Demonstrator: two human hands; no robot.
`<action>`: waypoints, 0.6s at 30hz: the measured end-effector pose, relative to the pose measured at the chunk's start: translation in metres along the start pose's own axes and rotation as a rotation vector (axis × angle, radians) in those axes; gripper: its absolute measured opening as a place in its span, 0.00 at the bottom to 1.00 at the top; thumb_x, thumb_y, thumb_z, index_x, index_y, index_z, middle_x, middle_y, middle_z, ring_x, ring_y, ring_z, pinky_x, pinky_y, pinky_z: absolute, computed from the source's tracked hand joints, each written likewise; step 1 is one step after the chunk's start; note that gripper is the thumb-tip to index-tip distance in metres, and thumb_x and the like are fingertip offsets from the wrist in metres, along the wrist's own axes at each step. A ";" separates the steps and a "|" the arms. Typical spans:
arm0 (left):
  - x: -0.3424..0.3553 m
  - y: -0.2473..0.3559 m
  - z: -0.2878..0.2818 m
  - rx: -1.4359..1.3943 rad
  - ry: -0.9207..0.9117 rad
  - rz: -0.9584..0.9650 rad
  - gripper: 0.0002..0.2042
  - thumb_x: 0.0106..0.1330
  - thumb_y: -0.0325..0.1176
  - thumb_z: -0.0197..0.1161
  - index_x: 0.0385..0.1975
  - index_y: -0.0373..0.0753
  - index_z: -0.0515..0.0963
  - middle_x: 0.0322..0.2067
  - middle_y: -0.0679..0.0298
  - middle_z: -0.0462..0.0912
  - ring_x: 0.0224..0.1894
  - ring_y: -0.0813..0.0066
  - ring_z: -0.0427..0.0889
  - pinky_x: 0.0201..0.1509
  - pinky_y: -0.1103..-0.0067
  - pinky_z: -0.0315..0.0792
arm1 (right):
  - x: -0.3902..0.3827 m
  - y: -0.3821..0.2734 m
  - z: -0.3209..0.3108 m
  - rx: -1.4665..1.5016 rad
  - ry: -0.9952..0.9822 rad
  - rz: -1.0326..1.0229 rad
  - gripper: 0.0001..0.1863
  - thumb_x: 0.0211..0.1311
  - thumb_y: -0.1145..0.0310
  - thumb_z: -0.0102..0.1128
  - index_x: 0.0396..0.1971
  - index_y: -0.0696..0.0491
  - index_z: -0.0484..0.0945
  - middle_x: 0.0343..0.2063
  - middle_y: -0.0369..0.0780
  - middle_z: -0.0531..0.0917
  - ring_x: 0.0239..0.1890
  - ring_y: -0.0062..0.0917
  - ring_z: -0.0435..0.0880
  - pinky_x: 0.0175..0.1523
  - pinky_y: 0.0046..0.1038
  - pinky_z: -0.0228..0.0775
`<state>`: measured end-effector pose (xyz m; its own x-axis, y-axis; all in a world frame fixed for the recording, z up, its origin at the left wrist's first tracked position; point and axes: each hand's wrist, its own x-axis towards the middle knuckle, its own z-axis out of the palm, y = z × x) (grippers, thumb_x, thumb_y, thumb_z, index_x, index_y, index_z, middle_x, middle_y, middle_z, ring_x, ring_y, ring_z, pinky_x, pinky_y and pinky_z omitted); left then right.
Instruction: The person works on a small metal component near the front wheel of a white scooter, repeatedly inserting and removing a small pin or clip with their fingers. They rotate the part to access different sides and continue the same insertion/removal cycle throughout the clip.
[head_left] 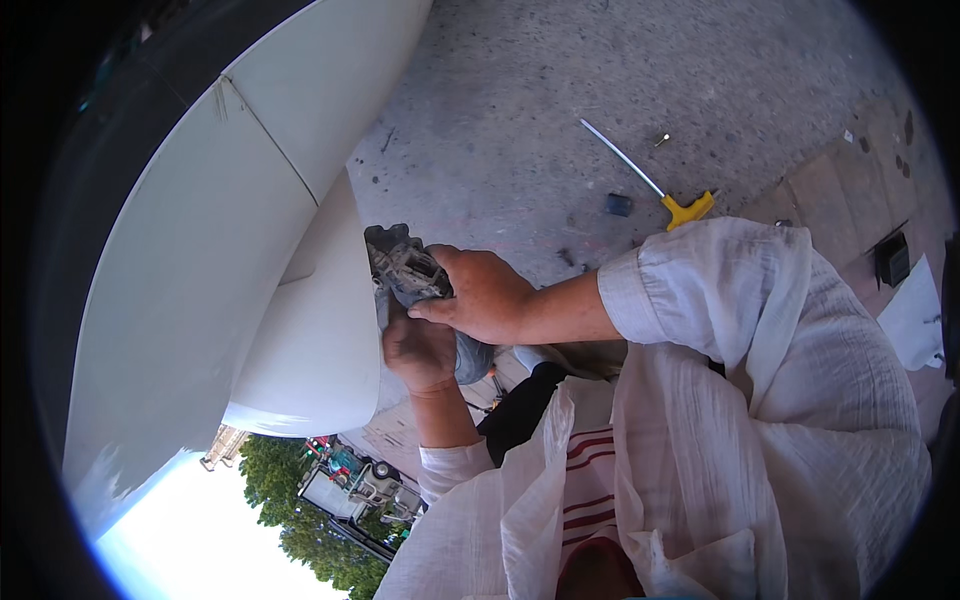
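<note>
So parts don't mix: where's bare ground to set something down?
Mostly bare: the grey ground between the white panel and the yellow-handled tool. Crowded: around that tool, the bolt and dark blue piece; also where the right hand holds the metal part.

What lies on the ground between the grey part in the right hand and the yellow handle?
In the head view, a dark blue block and some dark bits lie between the grey part and the yellow handle, the block nearer the handle.
</note>
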<state>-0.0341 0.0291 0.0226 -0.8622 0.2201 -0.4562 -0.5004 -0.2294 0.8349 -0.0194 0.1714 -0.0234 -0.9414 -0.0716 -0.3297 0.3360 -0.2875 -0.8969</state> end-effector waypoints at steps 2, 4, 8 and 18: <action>0.007 -0.002 0.011 -0.228 0.069 -0.071 0.30 0.68 0.48 0.51 0.64 0.34 0.60 0.62 0.55 0.68 0.64 0.60 0.67 0.68 0.65 0.60 | 0.001 0.000 -0.002 -0.071 0.010 -0.019 0.30 0.49 0.55 0.70 0.43 0.63 0.71 0.33 0.55 0.82 0.39 0.47 0.83 0.46 0.38 0.75; 0.018 -0.005 0.007 -0.291 0.136 -0.041 0.27 0.72 0.48 0.48 0.65 0.38 0.60 0.62 0.58 0.68 0.63 0.62 0.67 0.68 0.65 0.60 | 0.000 -0.002 -0.004 -0.118 -0.003 -0.034 0.31 0.49 0.55 0.69 0.44 0.63 0.71 0.34 0.55 0.82 0.39 0.47 0.83 0.46 0.38 0.75; 0.018 -0.012 0.004 -0.243 0.138 -0.027 0.25 0.73 0.49 0.46 0.64 0.40 0.61 0.61 0.59 0.69 0.63 0.63 0.68 0.68 0.65 0.61 | 0.000 -0.001 -0.007 -0.165 -0.017 -0.086 0.32 0.50 0.55 0.69 0.47 0.63 0.70 0.34 0.54 0.82 0.39 0.46 0.83 0.46 0.38 0.75; -0.003 -0.021 0.022 -0.272 0.271 0.015 0.30 0.71 0.55 0.46 0.63 0.39 0.61 0.61 0.59 0.68 0.64 0.62 0.67 0.69 0.64 0.61 | 0.001 -0.002 -0.019 -0.241 -0.234 -0.133 0.32 0.51 0.55 0.67 0.48 0.64 0.69 0.33 0.54 0.82 0.37 0.47 0.83 0.45 0.39 0.75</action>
<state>-0.0194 0.0540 0.0136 -0.8410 -0.0352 -0.5399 -0.4589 -0.4821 0.7463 -0.0204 0.1902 -0.0275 -0.9497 -0.2730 -0.1537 0.1809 -0.0772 -0.9805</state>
